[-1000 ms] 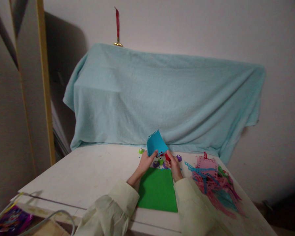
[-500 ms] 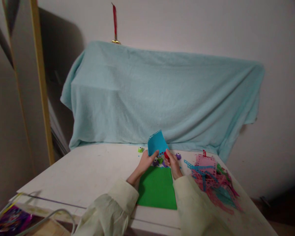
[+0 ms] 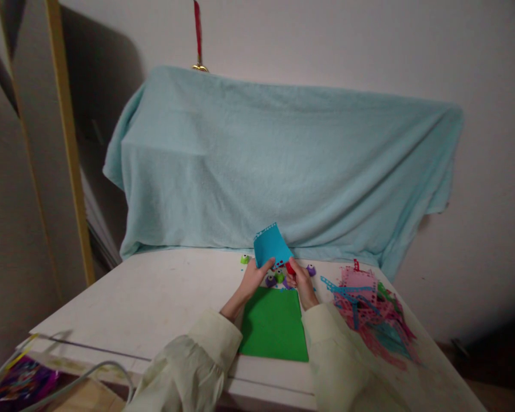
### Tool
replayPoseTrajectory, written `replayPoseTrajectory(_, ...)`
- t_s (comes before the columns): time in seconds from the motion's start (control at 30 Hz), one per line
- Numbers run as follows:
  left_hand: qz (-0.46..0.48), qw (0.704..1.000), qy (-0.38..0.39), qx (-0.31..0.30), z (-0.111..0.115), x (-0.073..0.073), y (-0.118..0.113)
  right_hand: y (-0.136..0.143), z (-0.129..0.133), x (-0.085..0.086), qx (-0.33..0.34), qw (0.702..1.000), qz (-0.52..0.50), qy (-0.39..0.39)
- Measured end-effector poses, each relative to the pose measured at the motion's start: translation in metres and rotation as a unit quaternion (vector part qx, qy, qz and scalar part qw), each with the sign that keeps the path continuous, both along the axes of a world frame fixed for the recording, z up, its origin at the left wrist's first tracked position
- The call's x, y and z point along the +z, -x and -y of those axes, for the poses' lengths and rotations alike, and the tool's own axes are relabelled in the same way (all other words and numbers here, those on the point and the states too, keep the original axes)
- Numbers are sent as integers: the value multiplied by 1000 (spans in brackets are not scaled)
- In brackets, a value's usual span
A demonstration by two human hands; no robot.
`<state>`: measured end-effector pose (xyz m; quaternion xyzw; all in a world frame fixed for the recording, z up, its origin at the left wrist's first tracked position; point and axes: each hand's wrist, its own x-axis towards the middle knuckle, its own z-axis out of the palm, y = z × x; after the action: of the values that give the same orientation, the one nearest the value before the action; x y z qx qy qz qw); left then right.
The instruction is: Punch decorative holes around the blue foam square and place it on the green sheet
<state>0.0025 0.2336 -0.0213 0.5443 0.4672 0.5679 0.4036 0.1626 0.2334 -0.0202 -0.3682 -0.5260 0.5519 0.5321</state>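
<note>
Though blue sheet (image 3: 271, 245), lower centre of frame, has tipped slightly left, left hand (image 3: 254, 276) pinches it; right hand (image 3: 302, 278) grips red tool (image 3: 290, 268), where work apparently continues.

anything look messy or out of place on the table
The heap of coloured strips at the right of the table looks messy, tangled and overlapping. The blue sheet has edge holes that look punched, not torn.
</note>
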Motion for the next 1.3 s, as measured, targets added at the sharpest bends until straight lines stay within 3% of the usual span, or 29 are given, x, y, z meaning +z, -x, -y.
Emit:
replayPoseTrajectory(0.3,-22,999,-15,-17,2,0,0,1,0,2,-2,1000,-13,4)
replayPoseTrajectory(0.73,-24,997,23,-66,5,1,-3,0,0,2,0,1000,16,4)
replayPoseTrajectory(1.07,-41,997,18,-61,6,2,-2,0,2,1,26,999,18,10)
replayPoseTrajectory(1.3,-32,998,25,-57,6,0,-2,0,-2,-3,1,1000,10,7)
